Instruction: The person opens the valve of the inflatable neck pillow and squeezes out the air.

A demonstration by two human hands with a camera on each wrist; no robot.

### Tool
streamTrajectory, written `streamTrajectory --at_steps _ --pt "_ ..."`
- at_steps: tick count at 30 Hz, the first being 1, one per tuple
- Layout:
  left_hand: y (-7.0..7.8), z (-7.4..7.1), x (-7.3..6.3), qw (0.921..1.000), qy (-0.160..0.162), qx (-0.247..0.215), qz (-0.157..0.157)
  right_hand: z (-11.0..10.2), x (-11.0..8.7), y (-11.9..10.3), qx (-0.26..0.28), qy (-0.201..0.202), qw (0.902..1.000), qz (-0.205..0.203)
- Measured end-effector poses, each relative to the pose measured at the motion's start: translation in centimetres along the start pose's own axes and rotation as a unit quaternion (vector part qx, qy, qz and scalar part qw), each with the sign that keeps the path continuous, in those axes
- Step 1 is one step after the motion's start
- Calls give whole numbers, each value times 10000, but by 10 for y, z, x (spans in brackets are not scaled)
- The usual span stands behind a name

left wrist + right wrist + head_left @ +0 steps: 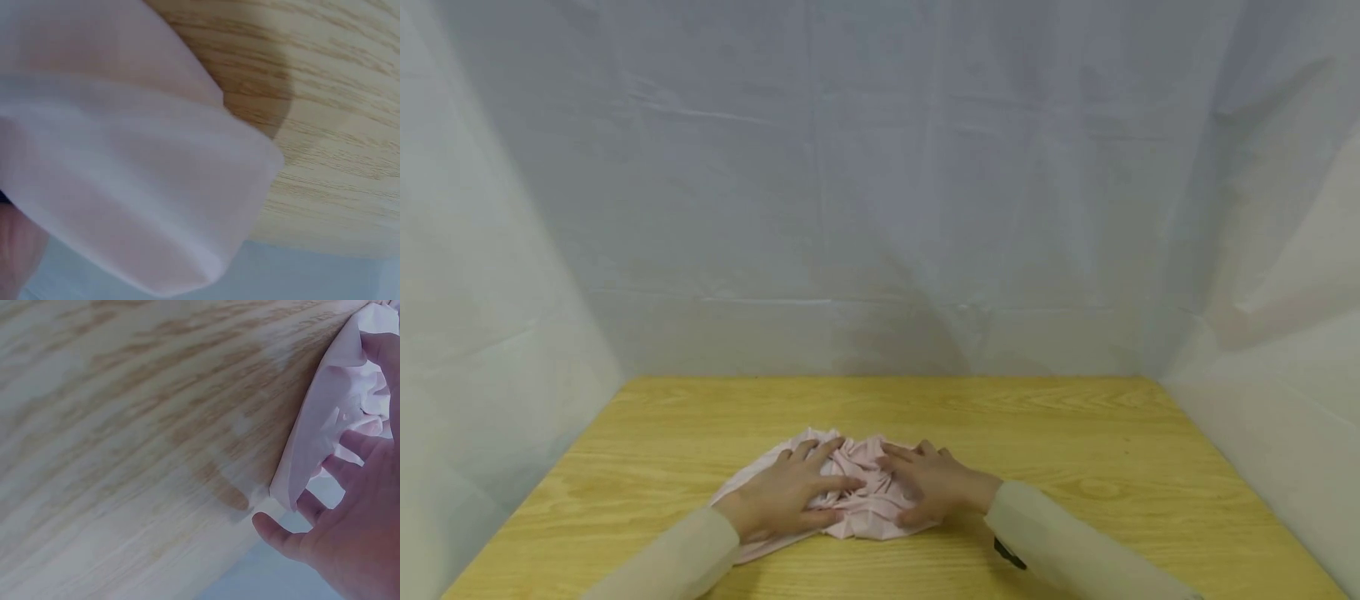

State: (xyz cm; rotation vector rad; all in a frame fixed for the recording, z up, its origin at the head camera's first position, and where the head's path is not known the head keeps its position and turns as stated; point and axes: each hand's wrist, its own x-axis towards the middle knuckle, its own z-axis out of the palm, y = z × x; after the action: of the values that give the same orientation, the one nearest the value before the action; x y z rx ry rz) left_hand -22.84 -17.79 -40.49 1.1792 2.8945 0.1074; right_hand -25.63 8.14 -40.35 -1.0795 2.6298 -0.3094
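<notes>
A pale pink cloth [868, 475] lies crumpled in folds near the front middle of the table. On its left part rests my left hand [786, 492], fingers spread over the folds. My right hand [936, 482] touches the right side of the cloth with its fingers apart and loosely bent. In the left wrist view, a smooth fold of the cloth [137, 169] fills much of the picture and hides most of that hand. The right wrist view shows the right hand [350, 531] with its fingers along the edge of the cloth [328, 412].
The table [1075, 467] has a yellowish wood-grain top. Pale sheeting [880, 183] hangs behind it and along both sides. A small dark object [1009, 553] shows beneath the right sleeve [1067, 542].
</notes>
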Motion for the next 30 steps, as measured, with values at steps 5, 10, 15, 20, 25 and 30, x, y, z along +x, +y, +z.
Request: streamTrajectory --at_steps 5,10,15,20,25,30 --pt "0 0 1 9997 -82 -144 -191 2 2 0 -272 32 9995 -142" --pt "4 3 2 9986 20 -233 -464 3 1 1 -223 81 9995 -211" --pt "7 5 1 9987 224 -119 -443 7 -3 3 -280 71 9993 -228" --pt "7 5 1 9990 240 -72 -380 10 -4 4 -68 12 9997 -244" --pt "9 4 1 9991 269 -32 -334 11 -4 5 147 100 9997 -173" --pt "10 4 1 9991 256 -53 -333 13 -3 4 66 305 9995 -112"
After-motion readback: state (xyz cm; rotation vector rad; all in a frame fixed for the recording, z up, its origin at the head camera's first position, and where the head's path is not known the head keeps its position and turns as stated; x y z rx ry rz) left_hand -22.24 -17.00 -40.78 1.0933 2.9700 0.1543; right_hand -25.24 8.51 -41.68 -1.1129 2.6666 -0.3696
